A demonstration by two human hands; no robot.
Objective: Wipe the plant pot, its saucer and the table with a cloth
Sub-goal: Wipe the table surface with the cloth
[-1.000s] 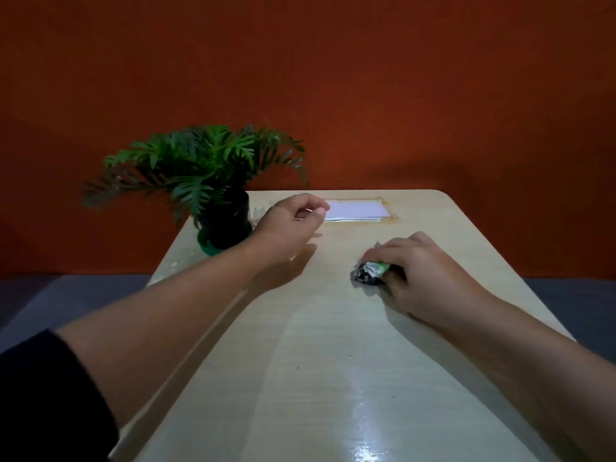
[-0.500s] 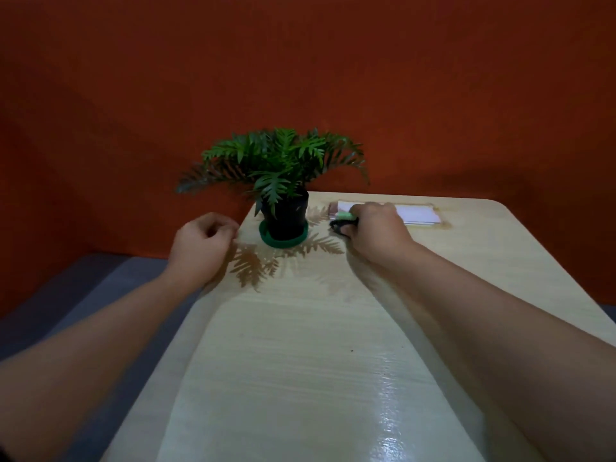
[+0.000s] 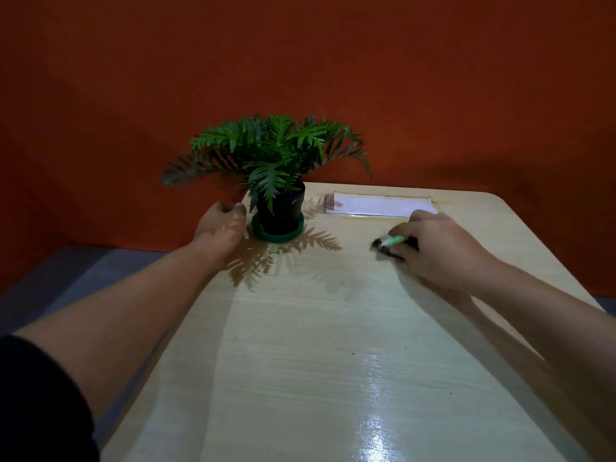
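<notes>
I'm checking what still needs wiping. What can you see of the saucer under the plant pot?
The saucer is a round, dark green dish, plastic by its look, lying flat on the table near its far left corner. The black plant pot stands upright in it, leaving only the raised rim showing. The left hand rests just beside it; whether they touch is unclear.

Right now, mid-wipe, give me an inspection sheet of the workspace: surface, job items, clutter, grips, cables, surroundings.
Surface: table, pale wood grain, glossy glare near the front, a few dark specks.
Job's things: black pot with a fern, upright in the green saucer; cloth bunched on the table.
Clutter: flat clear sleeve holding white paper, at the far edge.
Grips: left hand loosely curled beside the saucer, empty; right hand pressing the cloth down.
Cables: nothing seen.
Surroundings: orange-red wall, grey floor.
</notes>
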